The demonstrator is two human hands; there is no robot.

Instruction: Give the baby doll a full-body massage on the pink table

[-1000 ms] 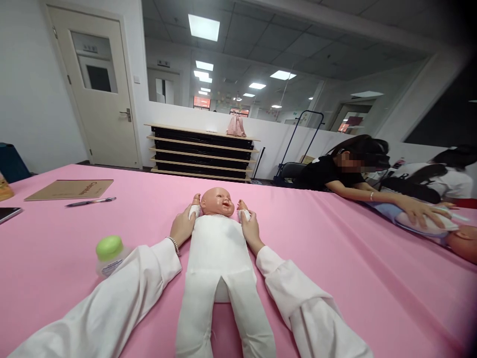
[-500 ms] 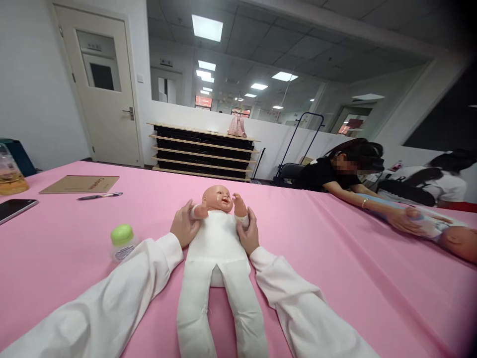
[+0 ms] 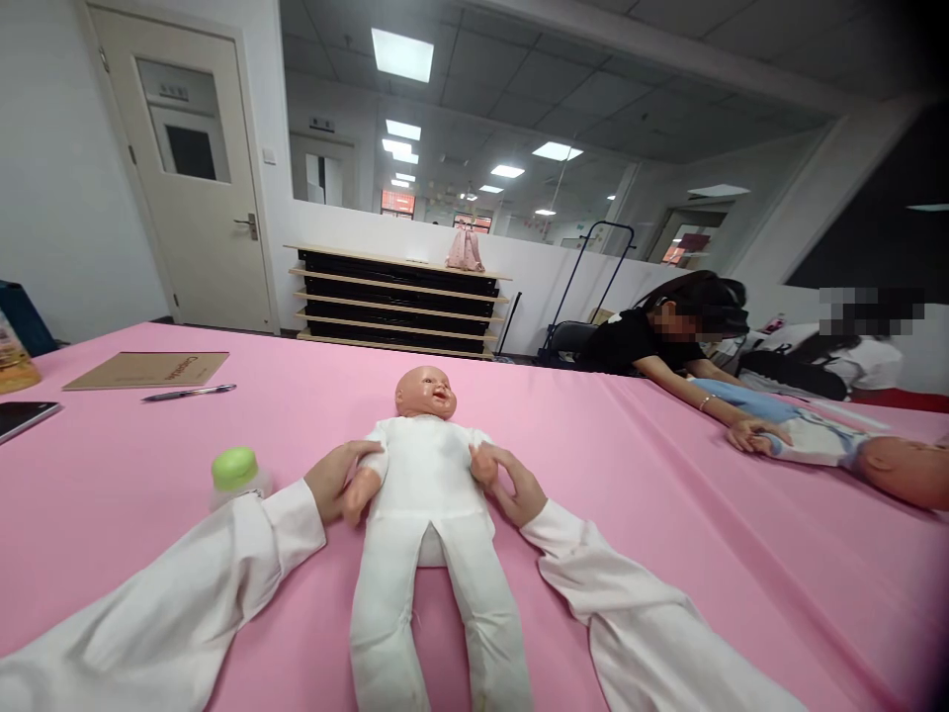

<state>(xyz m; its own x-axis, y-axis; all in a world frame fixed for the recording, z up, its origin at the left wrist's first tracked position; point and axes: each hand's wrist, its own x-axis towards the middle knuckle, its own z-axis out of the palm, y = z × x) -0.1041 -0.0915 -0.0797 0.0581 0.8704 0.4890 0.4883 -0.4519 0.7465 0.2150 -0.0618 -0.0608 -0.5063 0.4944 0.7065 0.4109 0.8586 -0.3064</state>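
Observation:
A baby doll (image 3: 430, 470) with a white cloth body lies on its back on the pink tablecloth (image 3: 630, 554), head away from me and legs toward me. My left hand (image 3: 335, 479) is closed around the doll's arm on the left, whose bare forearm points down beside the body. On the other side, my right hand (image 3: 519, 485) grips the doll's other arm near its small hand, which is bent in at the chest. Some of my fingers are hidden behind the doll's arms. Left of my left hand stands a jar with a green lid (image 3: 235, 469), partly behind my sleeve.
A brown notebook (image 3: 148, 369), a pen (image 3: 189, 393) and a phone (image 3: 26, 419) lie at the left. On the right a co-worker (image 3: 630, 341) leans over the table, hands on another doll (image 3: 822, 440). A shelf rack (image 3: 392, 302) stands against the wall.
Both doll arms have come down from raised beside the head to beside the body and chest. My hands moved with them, downward and outward. The co-worker's hand shifted on the other doll.

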